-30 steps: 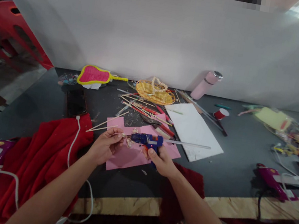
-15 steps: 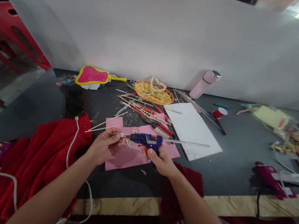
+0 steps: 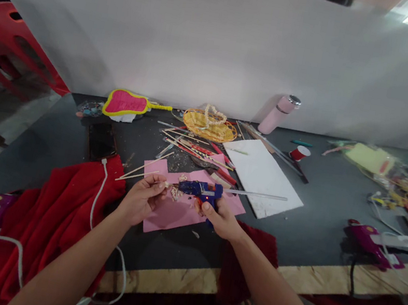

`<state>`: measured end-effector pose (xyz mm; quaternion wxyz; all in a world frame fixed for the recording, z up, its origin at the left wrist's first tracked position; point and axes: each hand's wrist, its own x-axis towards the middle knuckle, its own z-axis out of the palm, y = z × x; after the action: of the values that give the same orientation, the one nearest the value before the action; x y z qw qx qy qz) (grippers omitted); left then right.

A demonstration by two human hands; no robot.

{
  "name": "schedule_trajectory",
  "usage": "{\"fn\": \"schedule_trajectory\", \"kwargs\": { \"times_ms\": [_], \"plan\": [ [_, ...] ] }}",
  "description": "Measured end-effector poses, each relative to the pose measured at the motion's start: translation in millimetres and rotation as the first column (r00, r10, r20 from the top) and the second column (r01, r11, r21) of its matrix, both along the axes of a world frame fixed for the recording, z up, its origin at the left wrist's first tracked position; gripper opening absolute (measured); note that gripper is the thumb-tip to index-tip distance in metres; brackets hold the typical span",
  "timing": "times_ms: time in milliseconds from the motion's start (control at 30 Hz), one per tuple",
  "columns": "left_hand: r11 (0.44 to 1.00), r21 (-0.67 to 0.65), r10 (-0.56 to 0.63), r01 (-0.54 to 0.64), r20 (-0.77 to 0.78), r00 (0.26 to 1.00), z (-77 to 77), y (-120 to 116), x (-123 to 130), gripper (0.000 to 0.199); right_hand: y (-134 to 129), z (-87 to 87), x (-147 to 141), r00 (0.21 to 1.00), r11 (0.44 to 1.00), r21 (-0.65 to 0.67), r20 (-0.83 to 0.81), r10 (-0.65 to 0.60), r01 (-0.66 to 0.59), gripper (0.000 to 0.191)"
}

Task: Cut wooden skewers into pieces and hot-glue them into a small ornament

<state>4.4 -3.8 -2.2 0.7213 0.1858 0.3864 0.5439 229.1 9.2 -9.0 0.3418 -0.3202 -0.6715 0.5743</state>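
Observation:
My right hand (image 3: 222, 217) is wrapped round the handle of a blue glue gun (image 3: 197, 189), with a clear glue stick (image 3: 259, 195) poking out of its back end to the right. The gun's nozzle points left, at the fingertips of my left hand (image 3: 143, 198). Those fingers are pinched on a small pale piece (image 3: 167, 184), too small to name, touching or very close to the nozzle. Under the gun lies pink paper (image 3: 164, 216), with several small pale bits (image 3: 176, 195) on it. Thin wooden sticks (image 3: 140, 165) lie just beyond my left hand.
At the back stand a yellow woven basket (image 3: 197, 122), a pink-and-yellow paddle shape (image 3: 128, 104) and a pink bottle (image 3: 277, 115). A white board (image 3: 262, 178) lies right of centre. Red cloth (image 3: 64, 206), a phone (image 3: 102, 141) and a white cable (image 3: 98, 197) are at left; a purple power strip (image 3: 373, 245) is at right.
Almost nothing differs. Both hands and the glue gun hold nearly the same position, with the nozzle still at the left fingertips.

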Motion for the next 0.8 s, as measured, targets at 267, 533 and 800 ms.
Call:
{"fn": "schedule_trajectory", "kwargs": {
  "times_ms": [267,533,800],
  "plan": [
    [1.0,0.012,-0.021,0.021,-0.013,1.0,-4.8,-0.6,-2.6,0.02,0.5,2.4,-1.1,0.994,0.995,-0.091,-0.096,-0.048,0.039,0.036],
    [1.0,0.0,-0.005,0.005,-0.056,0.998,-1.3,-0.2,-2.9,0.021,21.7,24.7,34.2,0.859,0.862,-0.311,-0.201,-0.472,0.401,0.043],
    [1.0,0.001,-0.023,0.023,-0.04,0.999,1.3,-1.2,-3.0,0.02,70.5,24.7,118.8,0.705,0.653,-0.348,0.033,-0.708,0.672,0.028]
  ]
}}
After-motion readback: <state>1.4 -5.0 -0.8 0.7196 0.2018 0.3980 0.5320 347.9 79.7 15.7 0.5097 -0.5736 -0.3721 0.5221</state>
